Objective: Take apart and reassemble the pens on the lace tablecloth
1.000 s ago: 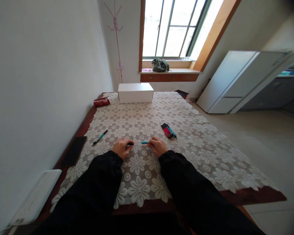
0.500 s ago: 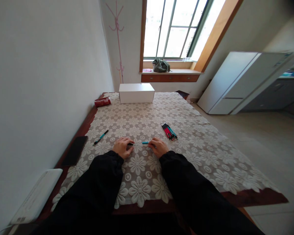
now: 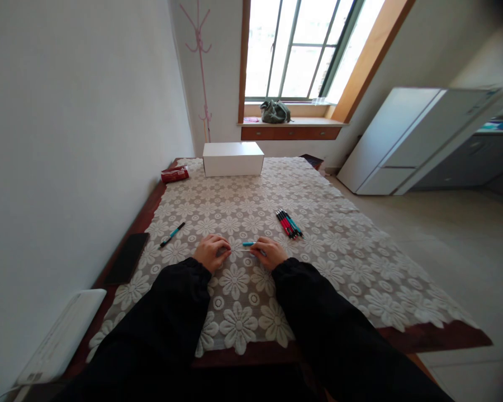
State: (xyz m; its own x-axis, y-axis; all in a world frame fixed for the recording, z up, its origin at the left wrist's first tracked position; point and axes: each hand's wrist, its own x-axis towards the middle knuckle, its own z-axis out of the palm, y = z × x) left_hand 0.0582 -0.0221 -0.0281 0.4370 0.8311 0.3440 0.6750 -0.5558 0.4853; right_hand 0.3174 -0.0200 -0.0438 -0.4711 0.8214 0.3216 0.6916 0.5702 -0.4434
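a slim teal plastic pen (image 3: 247,244) lies crosswise just above the lace cloth at the near middle of the table, pinched at its right end by the right hand (image 3: 268,252), whose fingers are curled narrow around it. a thin pale part runs from the pen's left end toward the left hand (image 3: 212,252), whose fingers are bunched tight over that end; what they grip is too small to tell. both hands rest on the white floral lace tablecloth (image 3: 243,318), close together, in black sleeves. just right and a little farther lies a bundle of red, black and teal pens (image 3: 288,223). to the left lies a single teal and black pen (image 3: 171,234), and a flat black phone (image 3: 127,258) sits by the table's left edge. at the far end stands a white rectangular cardboard box (image 3: 233,158), with a red packet (image 3: 175,175) to its left.
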